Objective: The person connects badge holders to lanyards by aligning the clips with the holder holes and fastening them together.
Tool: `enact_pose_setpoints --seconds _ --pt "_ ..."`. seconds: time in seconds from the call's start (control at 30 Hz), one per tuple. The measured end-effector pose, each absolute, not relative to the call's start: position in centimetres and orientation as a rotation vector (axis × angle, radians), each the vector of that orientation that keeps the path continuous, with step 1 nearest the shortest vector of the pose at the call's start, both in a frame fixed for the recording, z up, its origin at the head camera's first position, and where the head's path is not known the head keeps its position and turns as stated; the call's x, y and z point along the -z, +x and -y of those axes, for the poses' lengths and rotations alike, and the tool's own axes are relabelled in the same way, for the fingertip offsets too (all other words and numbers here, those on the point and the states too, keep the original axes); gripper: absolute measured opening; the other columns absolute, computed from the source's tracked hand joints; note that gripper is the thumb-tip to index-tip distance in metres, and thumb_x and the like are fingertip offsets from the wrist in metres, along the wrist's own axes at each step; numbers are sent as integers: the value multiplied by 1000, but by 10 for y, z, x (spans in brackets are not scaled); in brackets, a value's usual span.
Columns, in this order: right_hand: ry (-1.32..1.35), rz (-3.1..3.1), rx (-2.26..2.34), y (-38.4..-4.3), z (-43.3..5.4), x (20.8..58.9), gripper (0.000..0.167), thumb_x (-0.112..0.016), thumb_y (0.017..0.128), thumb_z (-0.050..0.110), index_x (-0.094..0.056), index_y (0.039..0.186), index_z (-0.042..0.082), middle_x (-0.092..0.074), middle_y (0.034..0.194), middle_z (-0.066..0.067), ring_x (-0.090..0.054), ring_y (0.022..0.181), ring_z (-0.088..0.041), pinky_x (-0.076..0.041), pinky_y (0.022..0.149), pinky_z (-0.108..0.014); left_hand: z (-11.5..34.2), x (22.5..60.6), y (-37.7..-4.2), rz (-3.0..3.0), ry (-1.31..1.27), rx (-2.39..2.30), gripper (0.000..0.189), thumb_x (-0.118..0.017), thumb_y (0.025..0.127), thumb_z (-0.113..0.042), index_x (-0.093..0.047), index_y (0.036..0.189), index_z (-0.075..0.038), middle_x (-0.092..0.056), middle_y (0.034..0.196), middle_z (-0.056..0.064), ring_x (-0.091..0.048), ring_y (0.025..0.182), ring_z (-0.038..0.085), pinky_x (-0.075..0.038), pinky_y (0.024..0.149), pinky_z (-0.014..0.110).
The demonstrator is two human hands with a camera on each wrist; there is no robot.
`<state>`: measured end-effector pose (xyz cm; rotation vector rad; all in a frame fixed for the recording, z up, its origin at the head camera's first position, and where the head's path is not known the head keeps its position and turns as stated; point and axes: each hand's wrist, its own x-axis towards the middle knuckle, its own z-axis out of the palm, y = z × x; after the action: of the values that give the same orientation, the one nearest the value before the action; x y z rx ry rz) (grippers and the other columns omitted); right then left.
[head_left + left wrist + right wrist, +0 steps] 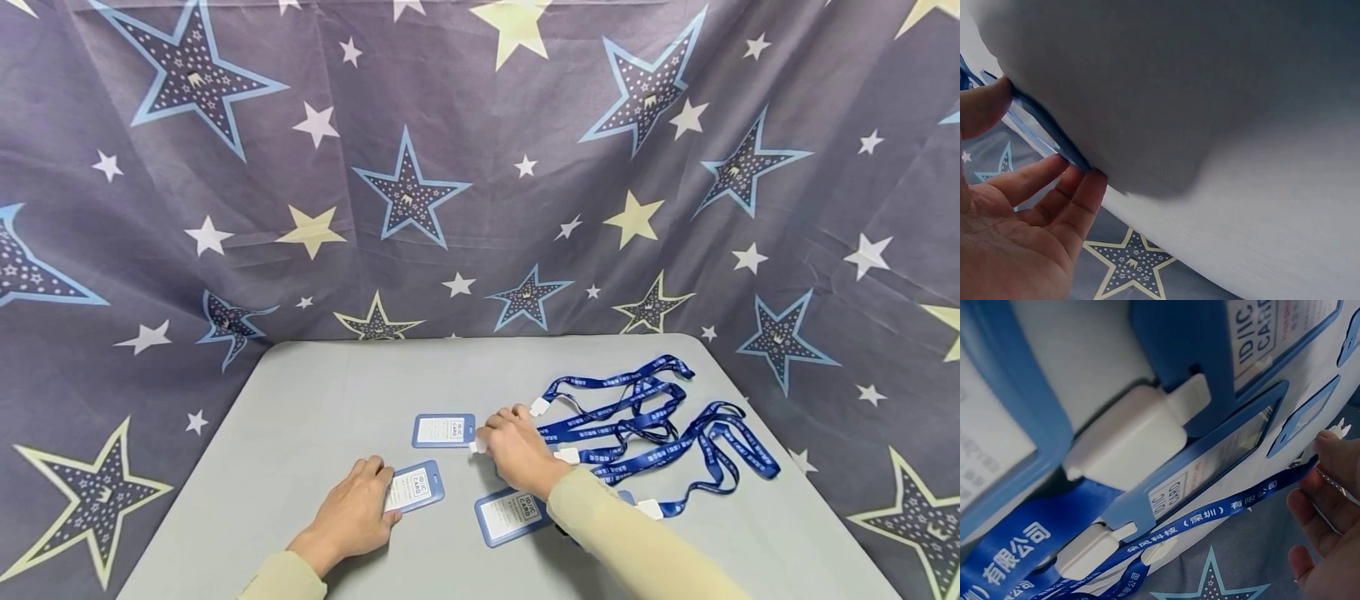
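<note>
The left hand (354,510) reaches in from the near left, back upward, thumb and fingertips gripping opposite edges of a badge (416,487) at the middle of the table (315,392). The right hand (521,448), its forearm slanting in from the near right, pinches the white clip (477,447) of a lanyard (1229,510) just beside a second badge (442,431); a third badge (510,518) lies nearer the person.

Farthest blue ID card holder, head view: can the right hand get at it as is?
Likely yes: the right hand is just beside that ID card holder; only the white clip it pinches, on a blue lanyard, sits between them.
</note>
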<state>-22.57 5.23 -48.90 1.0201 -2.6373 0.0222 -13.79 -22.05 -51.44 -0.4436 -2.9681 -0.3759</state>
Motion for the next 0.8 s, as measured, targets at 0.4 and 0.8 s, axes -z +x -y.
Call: enact_pose_setpoints --seconds 0.4,0.8 --pt "1054 2666 -27 -224 -43 490 18 -76 90 23 -76 108 20 -72 109 4 -57 99 -14 -38 92 -33 220 515 -137 2974 -442 383 65 -86 77 -25 -63 125 12 -59 130 24 -55 120 38 -50 103 53" --pt "1107 2658 -7 -217 -33 492 17 -78 89 25 -77 106 21 -72 110 5 -58 100 -13 -38 91 -33 220 515 -138 2956 -446 377 64 -86 77 -25 -63 125 12 -59 129 24 -56 119 38 -51 101 53"
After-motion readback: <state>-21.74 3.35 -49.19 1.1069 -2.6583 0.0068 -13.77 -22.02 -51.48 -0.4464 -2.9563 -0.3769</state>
